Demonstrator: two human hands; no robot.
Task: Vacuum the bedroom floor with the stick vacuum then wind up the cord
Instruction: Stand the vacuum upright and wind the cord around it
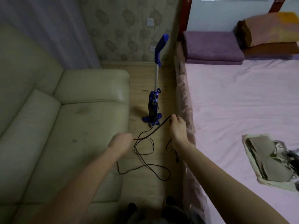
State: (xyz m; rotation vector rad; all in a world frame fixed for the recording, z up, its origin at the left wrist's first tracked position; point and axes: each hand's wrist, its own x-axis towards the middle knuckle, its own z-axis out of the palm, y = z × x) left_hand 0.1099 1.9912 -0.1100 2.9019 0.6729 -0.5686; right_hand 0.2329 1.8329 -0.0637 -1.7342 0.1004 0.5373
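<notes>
A blue stick vacuum (153, 109) stands upright on the wooden floor (145, 81) between the sofa and the bed. Its black cord (145, 156) lies in loose loops on the floor in front of me. My left hand (120, 143) grips one part of the cord. My right hand (177, 128) pinches another part farther ahead, near the vacuum's base, so a straight stretch of cord runs between the two hands. More cord and the plug hang below my right wrist beside the bed's edge.
A pale green leather sofa (64, 126) fills the left side. A bed with a pink sheet (242, 110) fills the right, with folded purple and orange blankets (213, 46) at its head and a bag (271, 162) on it. Only a narrow floor strip lies between them.
</notes>
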